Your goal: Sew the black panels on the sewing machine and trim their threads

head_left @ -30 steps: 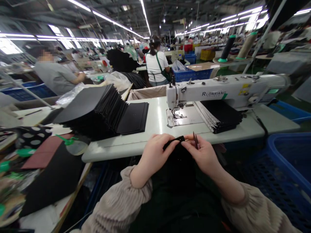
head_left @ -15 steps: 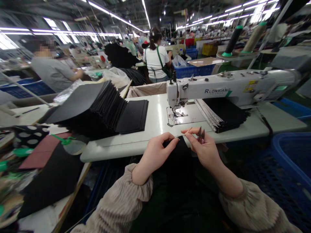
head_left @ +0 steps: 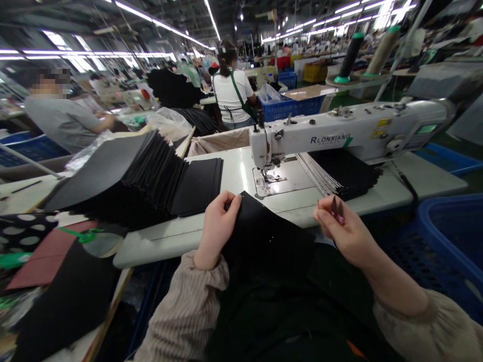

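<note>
Between thumb and fingers, my left hand [head_left: 221, 223] pinches the upper left corner of a black panel [head_left: 267, 234], which hangs over my lap and shows a few small pale dots. To the right, apart from the panel, my right hand [head_left: 343, 226] is closed around small dark-bladed snips [head_left: 337, 208], blades pointing up. Its thumb and index finger are pressed together; anything between them is too small to name. Ahead of both hands stands a white sewing machine [head_left: 317, 138], its needle area over a metal plate. Black panels with pale edges [head_left: 343, 173] are stacked under its arm.
A tall stack of black panels [head_left: 151, 176] and a lower pile [head_left: 198, 186] lie left on the table [head_left: 158, 241]. A blue basket [head_left: 449, 221] stands right. Thread cones [head_left: 350, 58] rise behind the machine. Two people [head_left: 232, 95] [head_left: 62, 118] work beyond.
My hands have moved apart, left hand leftward with the panel corner, right hand rightward with the snips. The panel is raised and spread wider. The whole view has shifted slightly.
</note>
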A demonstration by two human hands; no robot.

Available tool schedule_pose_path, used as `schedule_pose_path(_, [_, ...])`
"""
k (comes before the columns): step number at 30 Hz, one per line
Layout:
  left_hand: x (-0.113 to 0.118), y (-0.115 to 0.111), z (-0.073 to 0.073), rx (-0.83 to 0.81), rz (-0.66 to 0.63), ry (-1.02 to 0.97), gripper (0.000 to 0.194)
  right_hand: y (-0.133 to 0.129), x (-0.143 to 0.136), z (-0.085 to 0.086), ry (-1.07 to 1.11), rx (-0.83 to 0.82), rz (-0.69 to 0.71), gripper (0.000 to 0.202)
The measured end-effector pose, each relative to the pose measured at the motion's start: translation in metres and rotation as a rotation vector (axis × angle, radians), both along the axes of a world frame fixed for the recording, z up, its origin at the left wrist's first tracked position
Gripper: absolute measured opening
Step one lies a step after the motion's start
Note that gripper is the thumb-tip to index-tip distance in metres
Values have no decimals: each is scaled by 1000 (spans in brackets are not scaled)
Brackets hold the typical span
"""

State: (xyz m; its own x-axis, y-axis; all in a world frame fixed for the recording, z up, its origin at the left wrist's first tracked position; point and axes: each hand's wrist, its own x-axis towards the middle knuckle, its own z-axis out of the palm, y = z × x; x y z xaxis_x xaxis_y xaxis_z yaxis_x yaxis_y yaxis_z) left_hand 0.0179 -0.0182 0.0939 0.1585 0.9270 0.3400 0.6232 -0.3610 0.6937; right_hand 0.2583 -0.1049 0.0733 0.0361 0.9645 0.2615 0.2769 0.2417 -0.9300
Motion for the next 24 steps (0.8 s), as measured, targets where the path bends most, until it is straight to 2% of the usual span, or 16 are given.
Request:
schedule_pose_path(2, [-18,17,1,44,-6,12,27,-23,33,-17,-174,-117,5,20])
schedule_pose_path(6, [-59,53,1,198,237,10,24,-83,110,-80,-499,-287,-266,21])
schedule_pose_path(8, [-70,65,-1,146,173,18,24,-105,134,-107,-568,-412,-295,25])
schedule_pose_path(10, [-67,66,-2,72,21,40,23,-112,136,-116,-536,-465,-264,28])
schedule_pose_path(12, [-51,57,-3,19,-113,72,23,-100,114,-105,-451,-390,-242,33])
schedule_pose_path(16, [-11,27,4,-45,-278,115,26,-37,39,-47,-330,-94,-126,50])
schedule_pose_path(19, [3,11,15,-83,-358,116,26,10,-3,-14,-289,57,72,51])
schedule_pose_path(22, [-3,5,23,-84,-359,132,25,33,-16,-7,-327,36,237,24])
schedule_pose_path(24, [-11,3,24,-73,-311,146,26,33,-14,-8,-318,-19,233,21])
